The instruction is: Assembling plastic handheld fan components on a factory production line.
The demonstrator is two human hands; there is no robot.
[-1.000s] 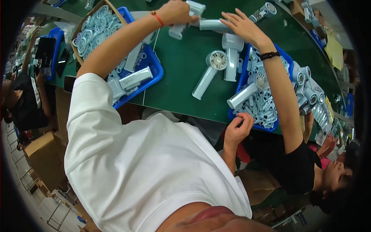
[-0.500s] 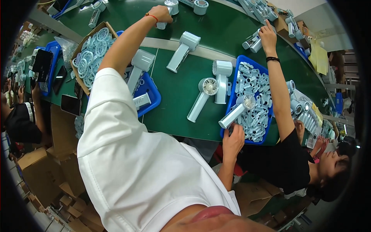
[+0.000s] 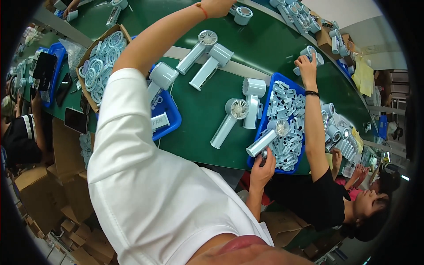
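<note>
My left hand point(image 3: 217, 6) reaches far across the workbench at the upper edge, over the handle of a light-blue handheld fan point(image 3: 243, 16); its fingers are mostly cut off there. My right hand point(image 3: 262, 171) is at the near edge of a blue bin point(image 3: 252, 161), pinching a small plastic part point(image 3: 264, 153). Just above it, a fan with a clear blade wheel point(image 3: 267, 138) lies tilted across the bin's left rim. Small light-blue loop-shaped parts point(image 3: 285, 152) fill the bin. Left of it lie another fan point(image 3: 229, 123) and a fan housing point(image 3: 253, 101).
A box of light-blue rings point(image 3: 99, 66) and a blue tray point(image 3: 174, 119) stand at the left. One fan point(image 3: 198, 49) lies by a housing point(image 3: 212, 66). At right, a co-worker's hand point(image 3: 308, 66) touches a fan part, the arm passing over the bin.
My left hand has moved right from one fan to another. A fan with a clear blade wheel now lies beside the middle housing. The co-worker's hand is lower in view.
</note>
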